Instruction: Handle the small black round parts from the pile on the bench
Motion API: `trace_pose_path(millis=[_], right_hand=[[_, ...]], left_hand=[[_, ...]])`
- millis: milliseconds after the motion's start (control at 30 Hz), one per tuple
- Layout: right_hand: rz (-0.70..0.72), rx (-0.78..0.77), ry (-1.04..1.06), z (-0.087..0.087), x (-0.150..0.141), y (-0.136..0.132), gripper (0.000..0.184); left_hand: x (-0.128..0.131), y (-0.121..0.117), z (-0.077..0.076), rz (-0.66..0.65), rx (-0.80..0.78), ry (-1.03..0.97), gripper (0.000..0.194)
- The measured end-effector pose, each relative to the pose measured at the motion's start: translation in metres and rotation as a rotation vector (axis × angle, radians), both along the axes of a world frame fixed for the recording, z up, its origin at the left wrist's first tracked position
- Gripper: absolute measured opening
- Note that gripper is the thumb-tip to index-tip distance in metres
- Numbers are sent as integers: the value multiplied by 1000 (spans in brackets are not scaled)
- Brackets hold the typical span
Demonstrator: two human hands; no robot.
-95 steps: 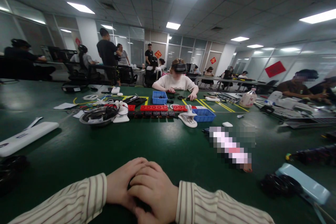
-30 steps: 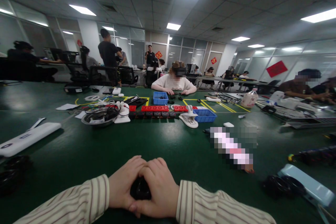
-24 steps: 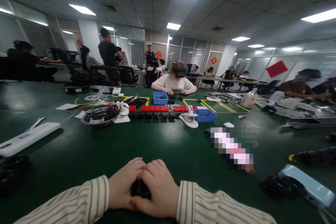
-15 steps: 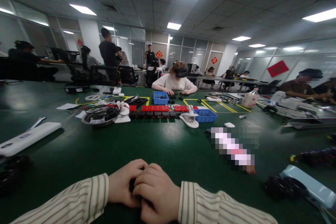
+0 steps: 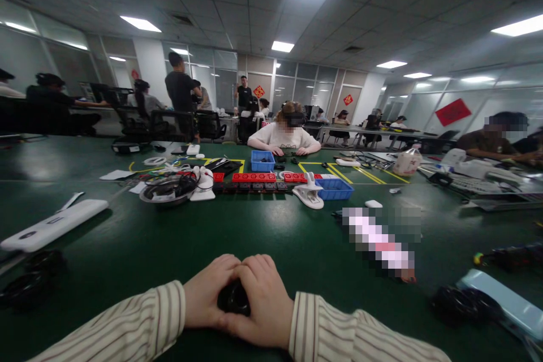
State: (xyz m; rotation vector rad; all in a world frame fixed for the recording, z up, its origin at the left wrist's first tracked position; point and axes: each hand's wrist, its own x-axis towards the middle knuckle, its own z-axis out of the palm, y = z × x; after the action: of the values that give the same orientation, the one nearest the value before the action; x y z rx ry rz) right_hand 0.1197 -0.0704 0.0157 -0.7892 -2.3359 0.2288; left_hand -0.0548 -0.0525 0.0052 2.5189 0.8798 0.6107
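Note:
A glossy black rounded object is cupped between my two hands just above the green table at the near edge. My left hand wraps its left side, fingers curled over the top. From the right, my right hand closes round it, with the thumb along the near side. The fingertips of both hands meet at the top. Much of the object is hidden, and I cannot make out its exact kind.
A white power strip and black coils lie left. Ahead are a metal bowl, red sockets, a white clip stand and blue bins. A light-blue box sits right. A person sits opposite.
My right hand has turned and its thumb has shifted, so more of the black object shows between my palms. The head view has moved slightly.

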Motion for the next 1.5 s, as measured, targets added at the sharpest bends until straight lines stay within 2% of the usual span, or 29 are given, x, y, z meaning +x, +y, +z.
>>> trace_pose_path(millis=[133, 267, 467, 567, 667, 767, 900, 1067, 1267, 1500], right_hand=[[-13, -19, -46, 4, 1, 0, 27], [26, -16, -5, 7, 1, -1, 22], [245, 94, 73, 10, 2, -4, 23], [325, 125, 64, 14, 2, -6, 29], [272, 81, 37, 18, 2, -7, 34], [154, 22, 46, 16, 3, -5, 40], [26, -27, 53, 8, 1, -1, 45], [-51, -81, -44, 5, 0, 1, 32], [81, -45, -4, 6, 2, 1, 22], [265, 70, 78, 7, 3, 2, 30]], left_hand=[[2, -1, 3, 51, -16, 36, 32], [3, -1, 2, 113, 2, 62, 38], [4, -1, 2, 66, 14, 52, 37], [3, 0, 1, 56, 18, 50, 47], [0, 1, -2, 37, 15, 48, 65], [-2, 1, -4, 44, 14, 41, 69], [0, -2, 0, 115, 43, 48, 58], [3, -3, 4, 158, 1, 31, 35], [2, -1, 3, 105, -49, 4, 38], [3, -3, 9, 41, -45, 69, 38]])
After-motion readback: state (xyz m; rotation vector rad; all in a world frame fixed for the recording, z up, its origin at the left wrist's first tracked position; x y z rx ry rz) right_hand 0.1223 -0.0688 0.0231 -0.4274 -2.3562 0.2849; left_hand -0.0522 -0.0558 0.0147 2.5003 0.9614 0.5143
